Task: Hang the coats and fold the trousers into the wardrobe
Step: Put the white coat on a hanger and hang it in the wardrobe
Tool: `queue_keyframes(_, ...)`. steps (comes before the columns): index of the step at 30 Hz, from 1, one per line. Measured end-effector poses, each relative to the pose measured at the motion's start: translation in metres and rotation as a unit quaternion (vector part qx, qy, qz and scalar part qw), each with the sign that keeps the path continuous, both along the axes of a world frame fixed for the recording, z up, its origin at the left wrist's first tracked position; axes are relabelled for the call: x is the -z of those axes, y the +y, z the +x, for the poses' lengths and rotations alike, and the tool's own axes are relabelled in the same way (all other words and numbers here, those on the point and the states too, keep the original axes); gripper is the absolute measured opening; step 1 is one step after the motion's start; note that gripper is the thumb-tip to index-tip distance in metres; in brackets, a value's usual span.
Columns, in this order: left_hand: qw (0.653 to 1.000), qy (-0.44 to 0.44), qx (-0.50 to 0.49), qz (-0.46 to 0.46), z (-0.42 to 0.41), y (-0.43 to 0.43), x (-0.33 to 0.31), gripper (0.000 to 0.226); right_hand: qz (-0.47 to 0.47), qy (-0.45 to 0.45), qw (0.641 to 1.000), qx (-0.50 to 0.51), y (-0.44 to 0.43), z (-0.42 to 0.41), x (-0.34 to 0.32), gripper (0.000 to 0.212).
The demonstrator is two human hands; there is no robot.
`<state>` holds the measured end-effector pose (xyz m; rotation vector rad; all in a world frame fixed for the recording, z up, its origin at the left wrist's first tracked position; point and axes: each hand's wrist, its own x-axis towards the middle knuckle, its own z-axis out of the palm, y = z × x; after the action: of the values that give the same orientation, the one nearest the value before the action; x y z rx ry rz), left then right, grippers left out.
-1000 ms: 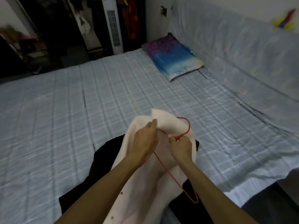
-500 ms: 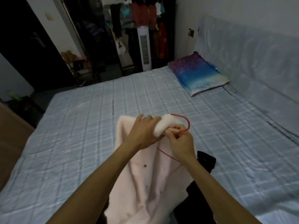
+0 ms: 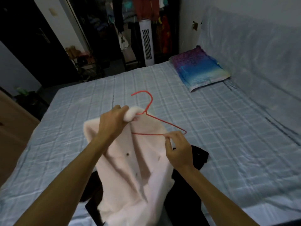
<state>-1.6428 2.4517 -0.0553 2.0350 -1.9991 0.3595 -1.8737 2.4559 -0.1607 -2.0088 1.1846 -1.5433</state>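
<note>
Between my hands: thin red wire hanger, hook up and pointing away from me. Left hand: fingers clamped round a bunched wad of the pale pink fleece coat, right at the hanger's neck. Right hand: fingers pinched together on the bottom wire, just short of its right corner.

Coat hangs below my left fingers, front toward me, dark buttons showing. Its lower part drapes over a black garment lying on the blue checked bed sheet under my wrists. Hanger's right arm is bare, no fabric over it. Its left arm is hidden behind my left hand, so I can't tell if it's inside a shoulder.

My read: coat is mid-threading, not hung.

Risks from here:
- One-sided load. If my left fingers release before the right shoulder is on, the fleece probably slides off and the hanger tips.
- Thin wire, bulky fleece. Forcing the right corner into the shoulder could bend the wire or snag the pile.
- Bunched collar may seat twisted, so the coat hangs crooked.
- Lifting could drag the black garment along with the hem.
- Open dark wardrobe is well beyond my fingers, past the far edge of the bed. Carrying a half-seated coat that far likely drops it.
</note>
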Motion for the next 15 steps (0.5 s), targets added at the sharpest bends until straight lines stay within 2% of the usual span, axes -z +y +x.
queue_keyframes(2, 1.0, -0.007, -0.012, -0.005, -0.007, 0.005, -0.003, 0.041, 0.093, 0.029, 0.995, -0.03, 0.011, -0.006, 0.021, 0.018)
queue_keyframes(4, 1.0, -0.015, -0.015, -0.013, -0.014, 0.011, -0.005, 0.048, 0.229, 0.075, 0.97, -0.042, 0.014, -0.009, 0.043, 0.021)
queue_keyframes(6, 0.999, -0.008, -0.02, -0.024, -0.021, 0.02, -0.006, 0.058, 0.319, 0.117, 0.94, -0.024, 0.014, -0.011, 0.06, 0.031)
queue_keyframes(10, 0.998, -0.006, -0.035, -0.046, -0.028, 0.044, -0.008, 0.058, 0.385, 0.135, 0.913, 0.008, 0.006, -0.011, 0.079, 0.055)
queue_keyframes(15, 0.995, 0.004, -0.068, -0.072, -0.024, 0.069, -0.015, 0.057, 0.416, 0.163, 0.893, -0.052, 0.0, 0.006, 0.092, 0.077)
